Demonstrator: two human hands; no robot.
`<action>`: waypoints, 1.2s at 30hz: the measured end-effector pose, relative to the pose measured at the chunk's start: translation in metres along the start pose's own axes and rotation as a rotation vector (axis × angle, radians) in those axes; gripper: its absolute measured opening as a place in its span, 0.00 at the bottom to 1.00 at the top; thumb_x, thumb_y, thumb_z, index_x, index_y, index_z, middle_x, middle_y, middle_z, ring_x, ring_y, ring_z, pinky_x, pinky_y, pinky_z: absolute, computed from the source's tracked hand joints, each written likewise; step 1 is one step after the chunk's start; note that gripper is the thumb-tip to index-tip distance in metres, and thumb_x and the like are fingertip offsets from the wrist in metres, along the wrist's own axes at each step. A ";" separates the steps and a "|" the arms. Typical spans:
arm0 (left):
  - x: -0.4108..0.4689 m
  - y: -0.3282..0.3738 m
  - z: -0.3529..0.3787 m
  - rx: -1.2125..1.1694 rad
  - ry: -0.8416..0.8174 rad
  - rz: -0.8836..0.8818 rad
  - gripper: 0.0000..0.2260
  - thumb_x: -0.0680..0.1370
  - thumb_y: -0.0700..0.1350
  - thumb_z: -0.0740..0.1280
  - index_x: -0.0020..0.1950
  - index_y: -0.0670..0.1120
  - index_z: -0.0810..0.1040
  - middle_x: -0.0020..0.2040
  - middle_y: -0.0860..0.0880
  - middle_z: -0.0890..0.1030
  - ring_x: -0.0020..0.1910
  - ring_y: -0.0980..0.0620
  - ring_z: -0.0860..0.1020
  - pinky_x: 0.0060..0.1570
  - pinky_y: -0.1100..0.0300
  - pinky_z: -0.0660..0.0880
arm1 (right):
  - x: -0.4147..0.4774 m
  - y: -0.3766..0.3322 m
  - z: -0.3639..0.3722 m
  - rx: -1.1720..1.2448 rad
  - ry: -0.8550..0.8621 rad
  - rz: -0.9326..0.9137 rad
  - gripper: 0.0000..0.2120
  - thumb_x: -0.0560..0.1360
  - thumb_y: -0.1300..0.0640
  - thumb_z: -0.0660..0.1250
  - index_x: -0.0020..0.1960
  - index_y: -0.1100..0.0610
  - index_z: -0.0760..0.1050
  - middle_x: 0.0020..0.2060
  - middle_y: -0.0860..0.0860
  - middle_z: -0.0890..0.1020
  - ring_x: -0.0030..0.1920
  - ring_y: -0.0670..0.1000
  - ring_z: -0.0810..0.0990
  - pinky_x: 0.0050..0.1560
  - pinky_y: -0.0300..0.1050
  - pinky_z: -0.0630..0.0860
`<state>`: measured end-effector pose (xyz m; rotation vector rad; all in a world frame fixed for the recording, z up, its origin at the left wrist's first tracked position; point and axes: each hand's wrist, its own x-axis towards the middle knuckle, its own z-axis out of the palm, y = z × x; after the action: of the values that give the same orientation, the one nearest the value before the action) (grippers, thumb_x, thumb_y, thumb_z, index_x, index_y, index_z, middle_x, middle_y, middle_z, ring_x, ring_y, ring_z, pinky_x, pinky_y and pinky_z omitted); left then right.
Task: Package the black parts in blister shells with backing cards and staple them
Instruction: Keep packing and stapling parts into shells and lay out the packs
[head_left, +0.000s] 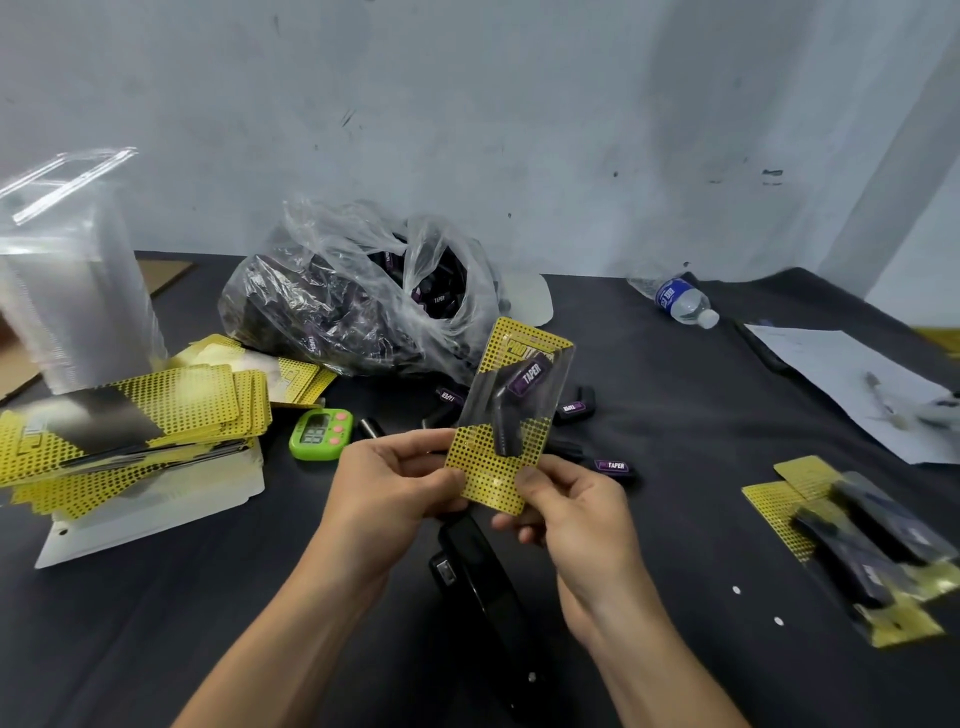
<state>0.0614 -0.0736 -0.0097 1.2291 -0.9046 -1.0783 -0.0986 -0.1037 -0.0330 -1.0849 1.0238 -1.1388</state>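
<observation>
Both my hands hold one assembled package (511, 410) upright above the table: a yellow dotted backing card in a clear blister shell with a black part inside. My left hand (395, 483) pinches its lower left corner. My right hand (566, 504) pinches its lower right edge. A black stapler (478, 577) lies on the table just below my hands. Loose black parts (613, 466) lie behind the package. A clear plastic bag (358, 296) full of black parts sits further back. Backing cards (156, 415) are piled at left, beside a tall stack of clear shells (67, 291).
Finished packages (857, 545) lie at the right. A green timer (319, 434) stands left of my hands. A water bottle (680, 301) lies at the back right, with white paper (841, 384) near it. A dark cloth (208, 597) covers the table.
</observation>
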 end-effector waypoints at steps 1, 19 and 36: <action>-0.001 0.002 0.002 -0.002 -0.012 0.007 0.16 0.75 0.25 0.70 0.51 0.45 0.85 0.44 0.42 0.88 0.38 0.51 0.87 0.36 0.64 0.81 | 0.000 -0.001 -0.001 0.003 0.013 -0.002 0.08 0.83 0.62 0.66 0.50 0.60 0.84 0.39 0.57 0.87 0.30 0.50 0.83 0.27 0.36 0.72; -0.020 0.023 0.160 0.189 -0.222 -0.286 0.07 0.78 0.29 0.67 0.51 0.39 0.83 0.40 0.41 0.87 0.35 0.50 0.87 0.32 0.62 0.81 | -0.051 -0.043 -0.139 -0.011 0.442 0.103 0.09 0.80 0.59 0.71 0.42 0.61 0.81 0.28 0.54 0.82 0.22 0.46 0.74 0.23 0.37 0.68; -0.002 -0.002 0.147 0.924 -0.383 -0.083 0.11 0.72 0.44 0.69 0.48 0.59 0.86 0.52 0.56 0.85 0.48 0.55 0.82 0.45 0.63 0.76 | 0.011 -0.007 -0.133 -1.133 0.489 0.105 0.09 0.75 0.53 0.66 0.51 0.50 0.84 0.53 0.52 0.85 0.54 0.57 0.80 0.52 0.48 0.78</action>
<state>-0.0798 -0.1112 0.0086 1.8404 -1.7778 -0.9953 -0.2277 -0.1312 -0.0510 -1.6018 2.2223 -0.6952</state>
